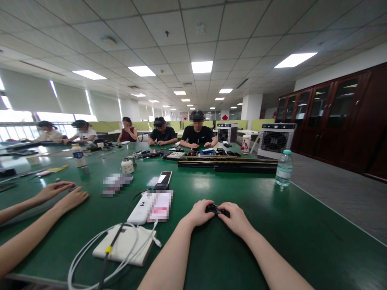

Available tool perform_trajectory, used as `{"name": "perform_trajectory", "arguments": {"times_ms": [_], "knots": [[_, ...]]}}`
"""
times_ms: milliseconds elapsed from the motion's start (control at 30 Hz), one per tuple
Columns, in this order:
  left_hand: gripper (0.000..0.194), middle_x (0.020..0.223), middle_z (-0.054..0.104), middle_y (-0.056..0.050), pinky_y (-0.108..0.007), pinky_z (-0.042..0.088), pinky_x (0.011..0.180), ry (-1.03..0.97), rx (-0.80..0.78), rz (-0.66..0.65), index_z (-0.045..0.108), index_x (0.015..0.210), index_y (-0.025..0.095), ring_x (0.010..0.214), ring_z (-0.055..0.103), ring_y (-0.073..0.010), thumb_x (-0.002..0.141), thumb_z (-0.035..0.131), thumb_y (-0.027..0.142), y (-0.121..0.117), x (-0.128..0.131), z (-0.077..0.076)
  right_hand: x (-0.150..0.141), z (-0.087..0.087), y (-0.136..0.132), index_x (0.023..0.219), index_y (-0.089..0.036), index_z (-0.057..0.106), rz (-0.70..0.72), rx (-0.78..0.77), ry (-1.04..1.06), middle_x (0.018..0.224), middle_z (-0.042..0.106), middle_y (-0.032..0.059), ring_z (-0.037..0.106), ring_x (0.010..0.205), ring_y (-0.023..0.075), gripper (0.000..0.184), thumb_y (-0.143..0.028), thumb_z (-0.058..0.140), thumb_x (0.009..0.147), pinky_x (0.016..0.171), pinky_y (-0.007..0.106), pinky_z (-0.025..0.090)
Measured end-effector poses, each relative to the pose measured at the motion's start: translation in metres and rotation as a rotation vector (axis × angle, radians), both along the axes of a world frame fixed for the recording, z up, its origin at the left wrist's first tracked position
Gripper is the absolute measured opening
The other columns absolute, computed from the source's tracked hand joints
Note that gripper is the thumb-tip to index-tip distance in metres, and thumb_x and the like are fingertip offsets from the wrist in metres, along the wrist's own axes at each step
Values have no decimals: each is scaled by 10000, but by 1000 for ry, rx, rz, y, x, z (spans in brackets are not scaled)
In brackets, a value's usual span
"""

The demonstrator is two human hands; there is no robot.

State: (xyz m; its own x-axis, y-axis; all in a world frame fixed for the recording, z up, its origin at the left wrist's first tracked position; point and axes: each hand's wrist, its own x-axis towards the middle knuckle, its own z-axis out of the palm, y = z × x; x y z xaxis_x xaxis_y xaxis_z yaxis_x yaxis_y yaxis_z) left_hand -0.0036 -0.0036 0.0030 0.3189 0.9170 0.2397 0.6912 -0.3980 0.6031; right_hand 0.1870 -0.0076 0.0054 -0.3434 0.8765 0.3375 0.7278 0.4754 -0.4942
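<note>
Far left on the green table [302, 225], a co-worker's forearms reach in; that person's nearer hand [72, 200] is beside a small item mostly hidden by the fingers, so the grasp there cannot be told. Behind it stands a white bottle with a blue label [79, 157]; next, a pixelated flat item [116, 184] and a squat white jar [127, 165]. Front left of centre: a white slab [121, 245], crossed by a dark cable with a yellow tag [108, 249]. Just behind it lie a white block marked "2" [139, 210], a pixelated pink item [160, 205] touching or overlapping it, and a dark handheld device [162, 180]. Centre: the wearer's left hand [201, 212] grasps one end of a small black object [215, 209], fingers curled around it. The object is just above or on the tabletop; contact cannot be told. The right hand [236, 217] grasps the other end, thumb and fingers bent inward. Behind the hands, long black bars [242, 167] lie across the table. At right, a clear bottle with a mint cap [284, 169] stands upright near the edge.
</note>
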Motion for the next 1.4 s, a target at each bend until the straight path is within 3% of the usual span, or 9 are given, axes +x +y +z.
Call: {"name": "perform_trajectory", "arguments": {"times_ms": [1033, 1400], "knots": [[467, 1202, 621, -87, -359, 426, 1006, -12, -2, 2, 583, 1209, 181, 1125, 561, -255, 750, 619, 261, 2, 0, -1, 0, 0, 0, 951, -233, 677, 25, 25, 13, 1063, 674, 50, 580, 1011, 233, 216, -285, 547, 787, 930, 386, 427], [435, 1182, 632, -85, -357, 429, 996, 17, -5, 17, 600, 1186, 186, 1104, 570, -256, 757, 615, 256, 0, 1, 2, -2, 4, -1, 935, -218, 681, -17, 126, 176, 1006, 700, 68, 605, 991, 239, 217, -285, 538, 787, 914, 399, 449]]}}
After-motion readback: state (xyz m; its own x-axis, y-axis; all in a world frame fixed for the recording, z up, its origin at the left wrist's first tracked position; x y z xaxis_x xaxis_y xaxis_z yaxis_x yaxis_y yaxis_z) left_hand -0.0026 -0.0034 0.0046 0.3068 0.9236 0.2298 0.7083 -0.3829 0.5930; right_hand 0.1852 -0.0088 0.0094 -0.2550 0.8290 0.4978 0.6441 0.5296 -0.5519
